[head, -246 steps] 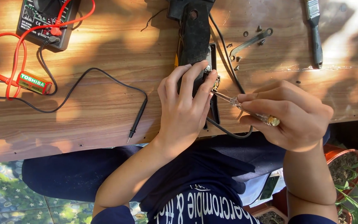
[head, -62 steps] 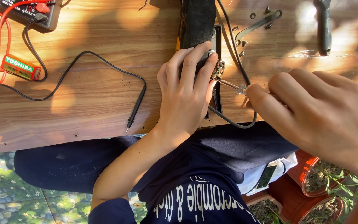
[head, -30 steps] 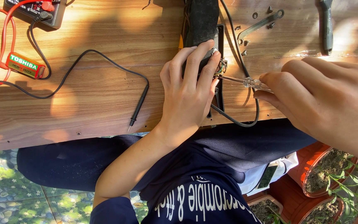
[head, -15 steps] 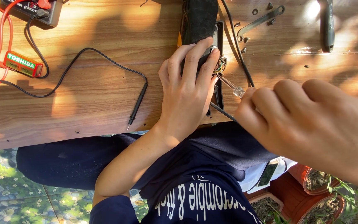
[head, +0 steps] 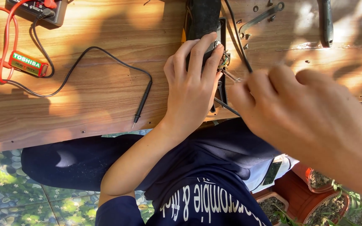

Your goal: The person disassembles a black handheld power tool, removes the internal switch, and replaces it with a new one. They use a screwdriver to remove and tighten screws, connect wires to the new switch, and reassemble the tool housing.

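Wooden tabletop [head: 84, 104] underneath, black device [head: 202, 19] lying on it with long axis running away from the body. Left hand [head: 191, 90] flat over its near end, fingers [head: 197, 56] curled on the casing, pinning it. Right hand [head: 311, 121] nearer the camera, fingers pinched narrow on a thin metal tool [head: 230, 76], tip pointing left into the small bundle of wires [head: 223, 60] just beside the left fingertips.

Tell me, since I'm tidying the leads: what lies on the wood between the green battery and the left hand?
In the head view, only the black probe and its looping black lead; otherwise bare wood between battery and left hand.
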